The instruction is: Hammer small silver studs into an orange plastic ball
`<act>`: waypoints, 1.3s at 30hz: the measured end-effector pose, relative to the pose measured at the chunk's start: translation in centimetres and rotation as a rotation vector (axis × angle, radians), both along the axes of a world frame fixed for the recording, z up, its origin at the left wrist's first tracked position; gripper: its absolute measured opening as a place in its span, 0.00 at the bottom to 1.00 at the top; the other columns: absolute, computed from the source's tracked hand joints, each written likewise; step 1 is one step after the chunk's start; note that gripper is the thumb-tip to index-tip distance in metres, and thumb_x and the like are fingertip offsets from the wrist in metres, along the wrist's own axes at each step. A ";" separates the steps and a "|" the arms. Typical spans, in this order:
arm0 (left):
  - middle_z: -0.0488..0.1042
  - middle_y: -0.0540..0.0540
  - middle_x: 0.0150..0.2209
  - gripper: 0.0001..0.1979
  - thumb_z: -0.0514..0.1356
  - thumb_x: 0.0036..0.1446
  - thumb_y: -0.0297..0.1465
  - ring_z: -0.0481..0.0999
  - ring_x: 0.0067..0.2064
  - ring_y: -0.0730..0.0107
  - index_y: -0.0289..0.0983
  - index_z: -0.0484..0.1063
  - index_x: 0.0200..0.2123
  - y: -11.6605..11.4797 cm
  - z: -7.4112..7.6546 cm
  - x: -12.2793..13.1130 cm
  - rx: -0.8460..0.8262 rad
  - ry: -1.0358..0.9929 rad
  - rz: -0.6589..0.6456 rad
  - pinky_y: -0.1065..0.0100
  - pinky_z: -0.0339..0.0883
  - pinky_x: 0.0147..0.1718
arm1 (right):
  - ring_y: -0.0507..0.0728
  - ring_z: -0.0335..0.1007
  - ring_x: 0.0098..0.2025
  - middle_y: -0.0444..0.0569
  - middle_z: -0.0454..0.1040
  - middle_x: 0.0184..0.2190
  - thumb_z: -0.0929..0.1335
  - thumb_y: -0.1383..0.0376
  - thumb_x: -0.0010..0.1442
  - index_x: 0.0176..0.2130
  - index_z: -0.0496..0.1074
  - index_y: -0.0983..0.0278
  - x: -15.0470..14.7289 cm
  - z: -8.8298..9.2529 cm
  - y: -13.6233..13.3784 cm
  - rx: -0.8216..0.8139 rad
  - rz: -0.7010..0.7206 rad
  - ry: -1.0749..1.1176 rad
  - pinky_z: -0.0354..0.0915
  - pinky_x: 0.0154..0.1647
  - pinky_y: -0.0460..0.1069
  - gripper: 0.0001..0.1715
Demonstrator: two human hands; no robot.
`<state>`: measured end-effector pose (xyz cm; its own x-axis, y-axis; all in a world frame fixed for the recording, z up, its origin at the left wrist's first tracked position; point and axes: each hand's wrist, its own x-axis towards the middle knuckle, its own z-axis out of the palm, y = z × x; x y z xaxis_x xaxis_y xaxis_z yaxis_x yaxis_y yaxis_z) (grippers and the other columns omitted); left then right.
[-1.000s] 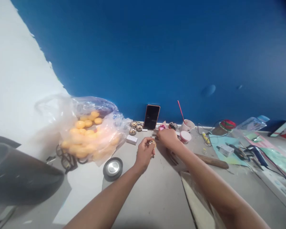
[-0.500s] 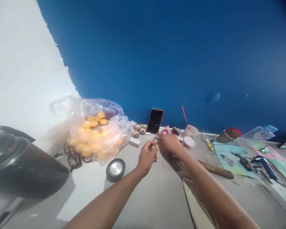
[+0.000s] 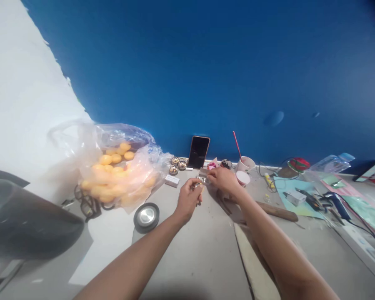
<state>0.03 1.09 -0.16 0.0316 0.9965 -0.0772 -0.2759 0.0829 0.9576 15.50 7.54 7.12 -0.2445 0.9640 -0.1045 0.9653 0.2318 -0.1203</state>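
My left hand [image 3: 188, 199] is closed around a small dark ball with shiny gold spots [image 3: 197, 184], most of it hidden by the fingers. It resembles the several small spotted balls [image 3: 174, 170] by the wall. My right hand [image 3: 224, 180] reaches in from the right, its fingertips pressed together beside a small open box [image 3: 203, 174] with shiny bits near it. What those fingertips pinch, if anything, is too small to make out. Behind the hands a phone [image 3: 199, 151] leans upright on the wall.
At left are a clear bag of yellow balls [image 3: 112, 171], a dark flask [image 3: 31, 221], a round lid [image 3: 146, 217] and glasses [image 3: 88, 204]. To the right lie a wooden-handled tool [image 3: 278, 211], a paper cup [image 3: 245, 164], a white-lidded tub [image 3: 243, 178] and a glue tube [image 3: 269, 181].
The view has shifted, moving the scene slightly left and up. My right fingertips have drawn back a little from the ball, and the open box shows more clearly between the hands.
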 end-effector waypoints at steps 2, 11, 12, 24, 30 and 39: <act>0.70 0.55 0.18 0.16 0.63 0.56 0.40 0.63 0.18 0.76 0.37 0.71 0.43 0.0 0.0 0.0 -0.002 0.002 0.000 0.75 0.57 0.19 | 0.63 0.80 0.45 0.57 0.83 0.43 0.64 0.61 0.69 0.44 0.82 0.62 -1.0 0.1 0.1 -0.004 -0.007 -0.132 0.67 0.40 0.49 0.18; 0.70 0.55 0.17 0.16 0.64 0.56 0.40 0.63 0.17 0.75 0.37 0.71 0.44 0.1 -0.3 0.1 -0.022 0.015 -0.005 0.74 0.55 0.17 | 0.67 0.81 0.49 0.65 0.83 0.43 0.65 0.67 0.66 0.48 0.80 0.68 -3.1 -0.8 0.7 -0.051 -0.061 -0.196 0.71 0.46 0.54 0.17; 0.70 0.55 0.17 0.16 0.64 0.56 0.40 0.63 0.17 0.75 0.37 0.71 0.44 0.1 -0.3 0.1 -0.019 0.016 -0.003 0.74 0.55 0.17 | 0.67 0.81 0.49 0.65 0.82 0.43 0.65 0.67 0.66 0.48 0.80 0.68 -3.1 -0.8 0.6 -0.054 -0.060 -0.190 0.71 0.46 0.54 0.17; 0.70 0.55 0.19 0.16 0.65 0.56 0.38 0.65 0.20 0.75 0.38 0.75 0.46 -0.1 0.0 0.1 0.007 0.024 0.000 0.74 0.59 0.21 | 0.52 0.71 0.29 0.45 0.76 0.26 0.64 0.63 0.64 0.32 0.74 0.64 0.5 -0.4 -0.9 -0.165 0.001 0.532 0.61 0.31 0.45 0.13; 0.71 0.52 0.24 0.18 0.68 0.53 0.38 0.68 0.22 0.75 0.37 0.81 0.45 -0.3 0.1 0.2 0.021 -0.022 0.017 0.73 0.59 0.21 | 0.50 0.57 0.21 0.39 0.67 0.18 0.69 0.54 0.60 0.29 0.72 0.63 1.6 -2.4 -3.2 -0.245 -0.093 0.967 0.52 0.24 0.45 0.16; 0.73 0.49 0.30 0.10 0.69 0.52 0.38 0.68 0.22 0.77 0.37 0.79 0.33 -0.4 0.0 0.1 0.067 -0.015 0.017 0.72 0.61 0.20 | 0.51 0.63 0.23 0.40 0.70 0.19 0.68 0.57 0.58 0.28 0.70 0.62 0.8 -2.0 -4.6 -0.218 -0.063 0.947 0.57 0.27 0.46 0.12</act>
